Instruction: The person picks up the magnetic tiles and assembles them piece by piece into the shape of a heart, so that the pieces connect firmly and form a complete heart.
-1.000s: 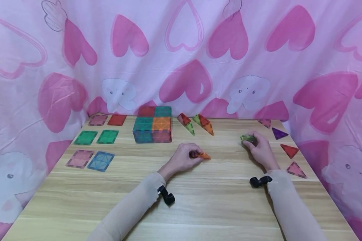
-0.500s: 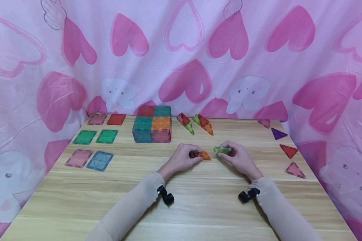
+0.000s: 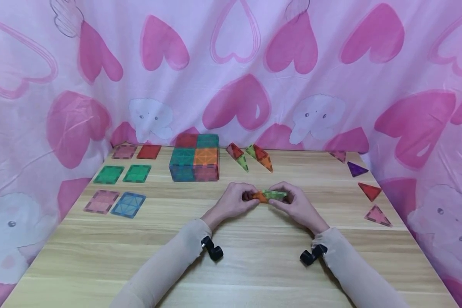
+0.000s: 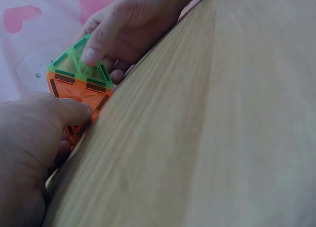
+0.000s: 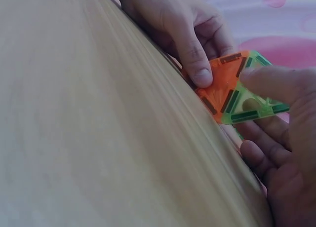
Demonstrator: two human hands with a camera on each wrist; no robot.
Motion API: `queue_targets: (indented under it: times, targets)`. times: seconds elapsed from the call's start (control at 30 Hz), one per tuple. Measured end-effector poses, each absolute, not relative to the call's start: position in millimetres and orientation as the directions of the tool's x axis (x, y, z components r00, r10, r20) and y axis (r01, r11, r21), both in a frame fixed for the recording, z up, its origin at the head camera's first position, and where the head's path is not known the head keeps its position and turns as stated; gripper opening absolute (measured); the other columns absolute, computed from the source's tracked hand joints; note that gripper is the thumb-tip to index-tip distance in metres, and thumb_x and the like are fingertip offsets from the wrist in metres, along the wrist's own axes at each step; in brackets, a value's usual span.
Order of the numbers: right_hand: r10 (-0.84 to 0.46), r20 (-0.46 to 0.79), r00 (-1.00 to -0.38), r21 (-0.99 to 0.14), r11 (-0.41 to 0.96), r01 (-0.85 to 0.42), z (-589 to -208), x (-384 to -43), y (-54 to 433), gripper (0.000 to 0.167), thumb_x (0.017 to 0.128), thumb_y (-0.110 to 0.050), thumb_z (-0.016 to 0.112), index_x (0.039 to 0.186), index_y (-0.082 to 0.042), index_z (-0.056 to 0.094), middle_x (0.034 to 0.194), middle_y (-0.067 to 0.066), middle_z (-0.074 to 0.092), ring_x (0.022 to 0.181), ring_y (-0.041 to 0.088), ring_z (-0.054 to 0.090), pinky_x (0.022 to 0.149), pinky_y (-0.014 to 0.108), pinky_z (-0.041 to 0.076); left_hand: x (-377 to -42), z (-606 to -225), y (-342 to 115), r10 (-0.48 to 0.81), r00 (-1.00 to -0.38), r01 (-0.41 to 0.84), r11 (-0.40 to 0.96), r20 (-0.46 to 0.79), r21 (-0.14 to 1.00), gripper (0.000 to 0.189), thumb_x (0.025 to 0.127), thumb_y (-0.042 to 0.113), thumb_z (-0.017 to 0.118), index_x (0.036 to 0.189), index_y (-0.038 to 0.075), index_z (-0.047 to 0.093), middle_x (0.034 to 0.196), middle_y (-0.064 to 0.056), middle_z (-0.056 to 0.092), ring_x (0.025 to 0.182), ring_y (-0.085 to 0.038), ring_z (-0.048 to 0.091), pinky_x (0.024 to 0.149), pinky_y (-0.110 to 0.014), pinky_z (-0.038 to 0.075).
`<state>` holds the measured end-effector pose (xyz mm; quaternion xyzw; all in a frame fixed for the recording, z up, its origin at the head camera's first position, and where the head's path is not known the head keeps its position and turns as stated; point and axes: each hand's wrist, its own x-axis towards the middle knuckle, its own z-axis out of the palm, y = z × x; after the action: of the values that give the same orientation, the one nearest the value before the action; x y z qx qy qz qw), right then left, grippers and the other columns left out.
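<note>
Near the middle of the table, my left hand pinches an orange triangular magnetic tile between thumb and fingers. My right hand grips a green triangular magnetic tile, its thumb on the face and fingers behind. Edge to edge, the two translucent tiles meet, as both wrist views show. They are tilted up off the wood. The left fingertips behind the orange tile are mostly hidden.
Beyond the hands stands a block of coloured square tiles. Two joined triangle groups, one by a green piece, lie right of it. Squares like the blue tile lie left; triangles like the red one lie along the right edge.
My right hand has carried the green tile leftward from the right side until it meets the orange tile. The left hand has stayed nearly still, holding the orange tile.
</note>
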<state>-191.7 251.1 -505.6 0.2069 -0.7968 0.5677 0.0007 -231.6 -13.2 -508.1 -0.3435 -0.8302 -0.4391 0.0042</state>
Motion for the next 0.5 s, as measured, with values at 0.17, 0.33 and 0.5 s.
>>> queue_targets:
  times: [0.17, 0.33, 0.5]
  targets:
    - [-0.276, 0.276, -0.921, -0.914, 0.223, -0.34, -506.0, -185.3, 261.0, 0.051, 0.1, -0.003, 0.083, 0.145, 0.006, 0.06, 0.139, 0.027, 0.067, 0.122, 0.016, 0.068, 0.096, 0.024, 0.059, -230.3, -510.6, -10.7, 0.578, -0.758, 0.575, 0.375, 0.301, 0.728, 0.016, 0.1, 0.017, 0.086, 0.115, 0.013, 0.085, 0.097, 0.004, 0.08, 0.079, -0.002, 0.067, 0.073, -0.022, 0.058]
    - [-0.215, 0.3, -0.929, -0.913, 0.216, -0.345, -508.2, -173.2, 274.6, 0.059, 0.1, 0.001, 0.081, 0.153, 0.005, 0.053, 0.144, 0.033, 0.061, 0.123, 0.02, 0.067, 0.098, 0.024, 0.058, -228.7, -511.7, -11.6, 0.585, -0.754, 0.58, 0.379, 0.299, 0.721, 0.016, 0.099, 0.016, 0.086, 0.115, 0.012, 0.084, 0.097, 0.004, 0.08, 0.079, -0.002, 0.067, 0.073, -0.021, 0.058]
    - [-0.1, 0.356, -0.929, -0.894, 0.254, -0.37, -504.9, -161.2, 301.6, 0.063, 0.096, 0.01, 0.08, 0.153, 0.005, 0.054, 0.142, 0.032, 0.059, 0.12, 0.025, 0.068, 0.1, 0.022, 0.057, -231.3, -509.4, -16.0, 0.583, -0.75, 0.589, 0.377, 0.311, 0.714, 0.015, 0.1, 0.016, 0.086, 0.114, 0.012, 0.084, 0.095, 0.004, 0.079, 0.08, -0.003, 0.066, 0.073, -0.021, 0.058]
